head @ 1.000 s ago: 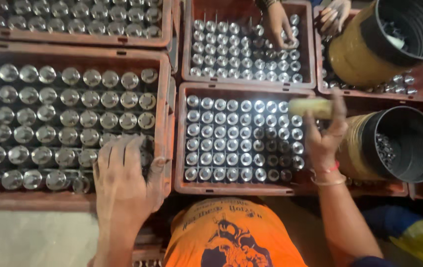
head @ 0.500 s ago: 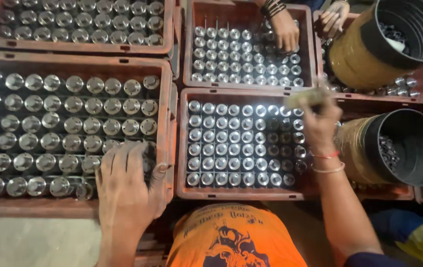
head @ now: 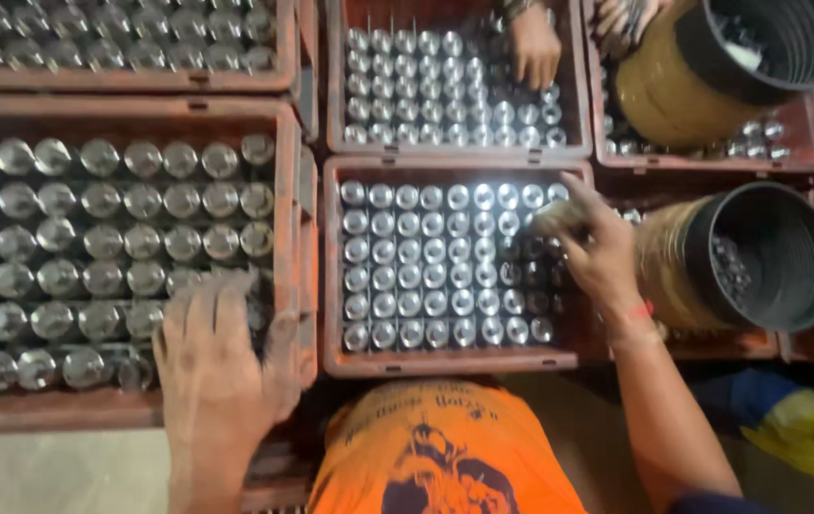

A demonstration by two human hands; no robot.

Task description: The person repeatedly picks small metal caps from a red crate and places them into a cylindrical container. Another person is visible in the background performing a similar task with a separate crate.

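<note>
My left hand (head: 216, 371) lies flat, fingers apart, on the near right corner of the left red-brown crate (head: 285, 205), touching the large silver round-topped metal pieces (head: 121, 238) in it. My right hand (head: 602, 262) hovers over the right side of the middle crate (head: 445, 362), which is packed with rows of smaller shiny metal cylinders (head: 426, 276). Its fingers pinch a small pale yellowish object (head: 557, 217), blurred by motion. My orange shirt (head: 435, 457) fills the bottom centre.
A black bucket with a yellow-brown outside (head: 759, 257) lies tilted right of my right hand, small metal pieces inside. A second such bucket (head: 711, 67) sits behind it. Another person's hands (head: 532, 48) work at the far crate (head: 454, 150). More filled crates (head: 121, 81) lie at the back left.
My right hand has dropped a little lower over the middle crate with the pale object still in it. My left hand stays on the left crate's corner.
</note>
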